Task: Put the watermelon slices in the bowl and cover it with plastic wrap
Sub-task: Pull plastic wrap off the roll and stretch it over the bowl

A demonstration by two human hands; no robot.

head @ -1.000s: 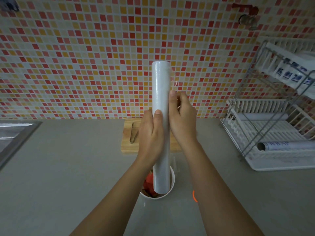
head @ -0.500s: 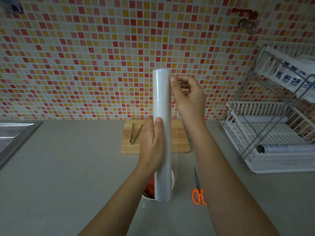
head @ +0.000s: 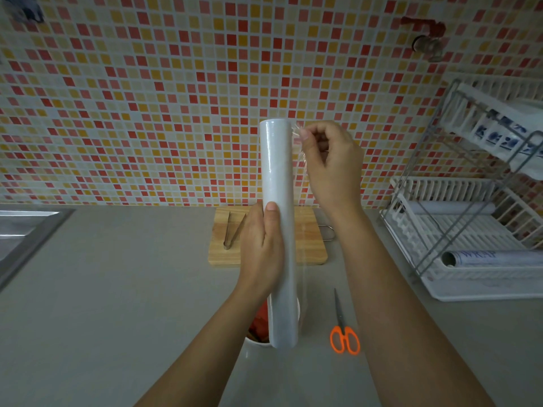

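A white roll of plastic wrap (head: 277,171) stands upright in the air in front of me. My left hand (head: 261,245) grips the roll around its middle. My right hand (head: 332,163) pinches the loose clear edge of the film (head: 302,230) near the roll's top and holds it a little to the right of the roll. Below the roll sits a white bowl (head: 255,340) with red watermelon slices (head: 260,323) in it, mostly hidden by the roll and my left arm.
A wooden cutting board (head: 311,248) with metal tongs (head: 230,230) lies at the wall. Orange-handled scissors (head: 343,333) lie right of the bowl. A white dish rack (head: 470,245) holding another wrap roll (head: 493,258) stands at the right. A steel sink (head: 26,230) is at the left.
My right hand has slid up from the roll's middle to its top and pulled the film edge slightly away to the right. The roll has dropped a little in view.
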